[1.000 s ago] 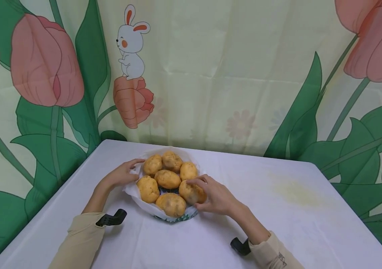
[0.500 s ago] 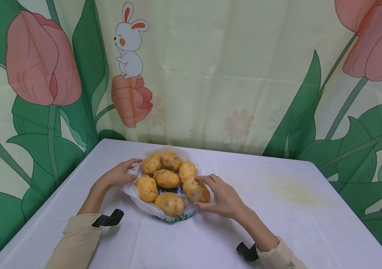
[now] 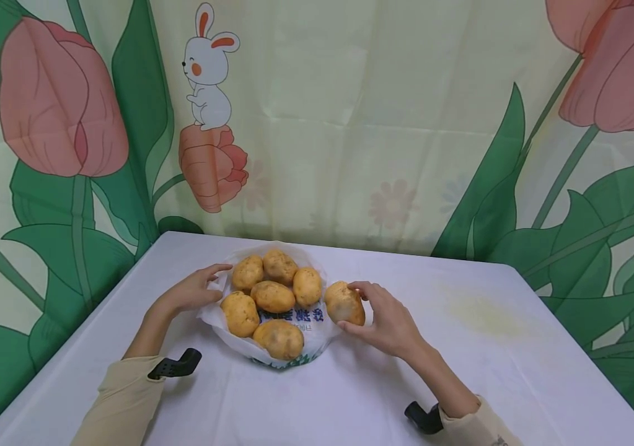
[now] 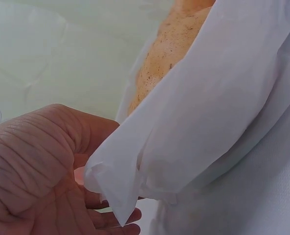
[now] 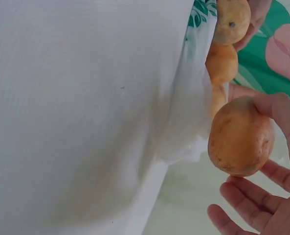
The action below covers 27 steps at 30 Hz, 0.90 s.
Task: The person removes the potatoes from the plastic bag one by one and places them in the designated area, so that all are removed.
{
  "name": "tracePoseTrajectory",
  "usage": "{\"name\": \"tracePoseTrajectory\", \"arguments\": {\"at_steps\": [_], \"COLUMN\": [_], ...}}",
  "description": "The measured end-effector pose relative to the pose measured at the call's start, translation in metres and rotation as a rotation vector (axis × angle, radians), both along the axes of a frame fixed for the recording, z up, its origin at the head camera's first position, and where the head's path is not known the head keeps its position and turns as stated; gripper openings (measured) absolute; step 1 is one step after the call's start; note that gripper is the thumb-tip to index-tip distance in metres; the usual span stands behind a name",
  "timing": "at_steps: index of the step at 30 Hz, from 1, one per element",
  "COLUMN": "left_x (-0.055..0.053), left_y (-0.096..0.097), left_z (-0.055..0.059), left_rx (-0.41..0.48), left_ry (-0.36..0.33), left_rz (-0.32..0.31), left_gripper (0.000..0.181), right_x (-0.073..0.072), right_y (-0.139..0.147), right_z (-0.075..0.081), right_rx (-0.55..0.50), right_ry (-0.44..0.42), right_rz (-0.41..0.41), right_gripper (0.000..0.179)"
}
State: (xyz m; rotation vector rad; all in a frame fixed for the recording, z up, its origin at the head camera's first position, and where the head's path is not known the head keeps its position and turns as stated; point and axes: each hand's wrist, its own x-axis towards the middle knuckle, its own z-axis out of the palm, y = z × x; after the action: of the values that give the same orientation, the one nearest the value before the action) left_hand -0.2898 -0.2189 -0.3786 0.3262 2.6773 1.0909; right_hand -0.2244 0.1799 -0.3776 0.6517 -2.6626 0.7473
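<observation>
My right hand (image 3: 389,321) grips a potato (image 3: 344,303) between thumb and fingers, at the right edge of an opened white plastic bag (image 3: 317,337). In the right wrist view that potato (image 5: 241,137) is held above the tabletop, beside the bag. Several other potatoes (image 3: 273,297) sit in the bag, and blue print shows on its bottom where no potato covers it. My left hand (image 3: 191,291) is at the bag's left rim. Up close in the left wrist view, the thumb and fingers of the left hand (image 4: 61,166) pinch the thin plastic (image 4: 130,171), which partly hides them.
A white cloth covers the table (image 3: 434,384), with a faint yellowish stain (image 3: 486,316) on the right. Behind it hangs a curtain (image 3: 317,124) printed with tulips and a rabbit. Black wrist cameras (image 3: 176,365) sit at both beige sleeves.
My right hand has drawn its potato out of the group, to the right and up, uncovering print on the bag's bottom. The left hand stays at the rim.
</observation>
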Motion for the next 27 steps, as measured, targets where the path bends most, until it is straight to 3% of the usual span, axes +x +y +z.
{"name": "tracePoseTrajectory", "arguments": {"at_steps": [16, 27], "left_x": [-0.002, -0.002], "left_y": [0.001, -0.002], "left_z": [0.001, 0.000], "left_rx": [0.007, 0.008], "left_ry": [0.007, -0.018], "left_rz": [-0.007, 0.015], "left_gripper": [0.070, 0.070], "right_x": [-0.017, -0.032], "right_y": [0.017, 0.019], "right_z": [-0.002, -0.002], "right_rx": [-0.060, -0.021], "right_ry": [-0.064, -0.181], "right_rz": [-0.193, -0.328], "right_gripper": [0.064, 0.067]}}
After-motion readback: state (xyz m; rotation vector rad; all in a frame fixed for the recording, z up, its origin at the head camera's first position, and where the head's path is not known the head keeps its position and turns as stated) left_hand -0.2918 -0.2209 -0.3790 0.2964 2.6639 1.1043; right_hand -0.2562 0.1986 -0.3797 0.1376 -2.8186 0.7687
